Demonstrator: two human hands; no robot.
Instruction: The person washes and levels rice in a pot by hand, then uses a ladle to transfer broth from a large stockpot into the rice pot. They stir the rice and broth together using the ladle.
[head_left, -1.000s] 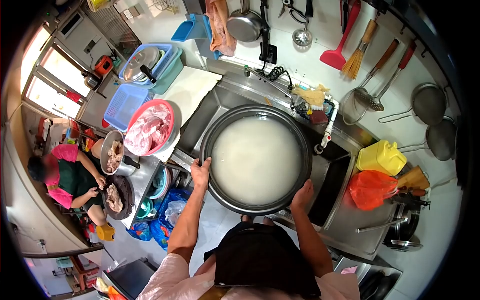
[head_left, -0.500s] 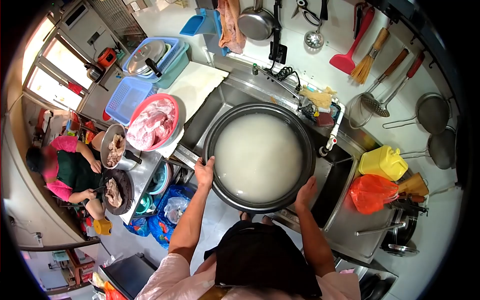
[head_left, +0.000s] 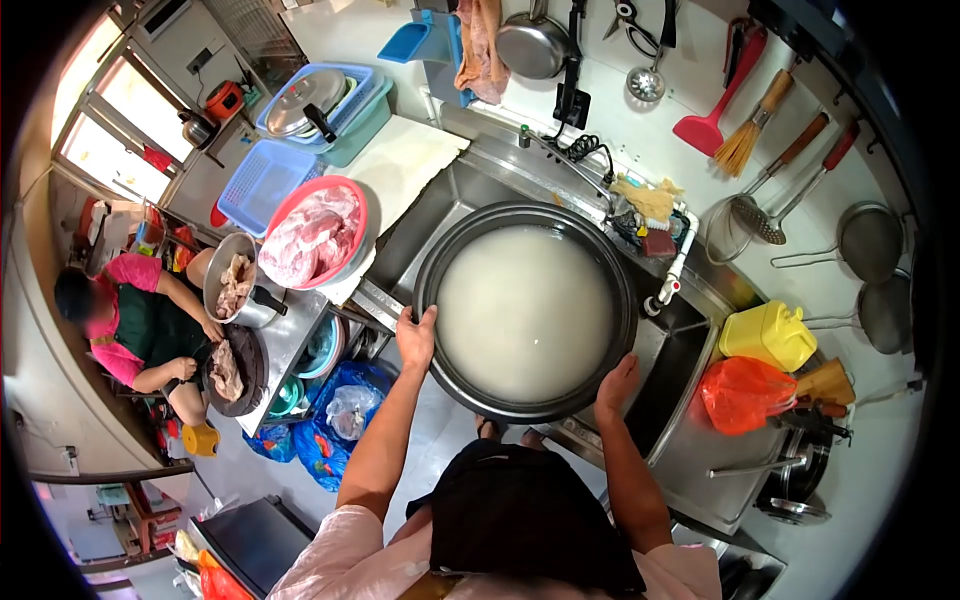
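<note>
A large round black basin (head_left: 428, 262) spans the double steel sink, its near rim overhanging the front edge. It holds cloudy, whitish liquid (head_left: 525, 310); whatever lies beneath the surface cannot be made out. My left hand (head_left: 416, 338) grips the basin's left rim, with the thumb on top and the fingers mostly hidden beneath. On the lower right, my right hand (head_left: 618, 384) is closed around the rim. The basin looks close to level between both hands.
Left of the sink stands a pink-rimmed bowl of raw meat (head_left: 312, 238). A yellow jug (head_left: 768, 333) and a red plastic bag (head_left: 742, 393) sit on the right. At far left, a co-worker (head_left: 150, 325) handles meat on a round chopping board (head_left: 250, 375). Utensils hang on the wall.
My view has turned slightly, shifting the surroundings. Both hands still grip the basin, and its liquid's surface has shifted a little. The co-worker's hands have moved slightly at the board.
</note>
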